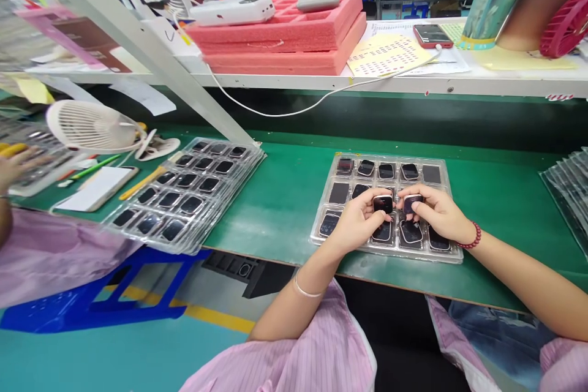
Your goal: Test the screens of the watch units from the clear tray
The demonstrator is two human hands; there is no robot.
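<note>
My left hand [356,220] pinches a dark-faced unit [383,203], my right hand [441,211] pinches a second unit [408,202]; neither is seated in the tray [326,199].

The left piece [383,203] is glossy, dark, with rounded corners. The right piece [412,203] is also dark. Both are held above the tray [318,234].

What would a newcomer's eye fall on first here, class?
Probably the stacked red foam trays on the shelf, above the green bench. Next, the two hands, left and right, each holding a small dark-faced piece over a clear tray of similar pieces.
</note>
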